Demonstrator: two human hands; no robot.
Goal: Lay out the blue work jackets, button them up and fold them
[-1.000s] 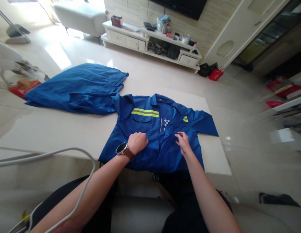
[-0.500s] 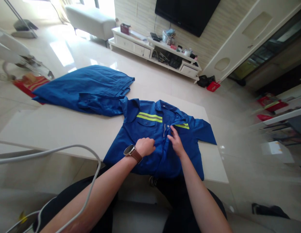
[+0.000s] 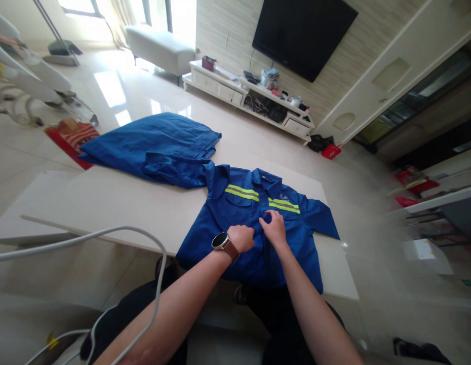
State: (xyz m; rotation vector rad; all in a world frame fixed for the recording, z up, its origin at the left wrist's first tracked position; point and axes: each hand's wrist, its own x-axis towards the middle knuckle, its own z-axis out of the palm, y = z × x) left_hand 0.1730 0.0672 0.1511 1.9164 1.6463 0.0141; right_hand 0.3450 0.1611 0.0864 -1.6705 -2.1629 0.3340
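A blue work jacket (image 3: 220,228) with yellow-green and grey reflective strips lies spread front up on the white table, collar away from me. My left hand (image 3: 241,238), with a watch on its wrist, is closed at the jacket's front, beside the centre line; its fingertips are hidden beneath the hand. To its right, my right hand (image 3: 274,228) rests over the front flap just below the right strip, thumb and fingers curved and apart. Blue trousers (image 3: 155,137) lie folded to the left, touching the jacket's sleeve.
The white table (image 3: 106,203) extends to the left under the clothes. A pale cable (image 3: 117,230) loops across the lower left. Beyond the table stand a low TV cabinet (image 3: 210,83) and a grey bench (image 3: 161,50). A red bag (image 3: 74,142) is on the floor at left.
The right front flap, folded back before, now lies flat over the zip, showing the whole right strip. My right hand's fingers have curved inward. The view has shifted slightly.
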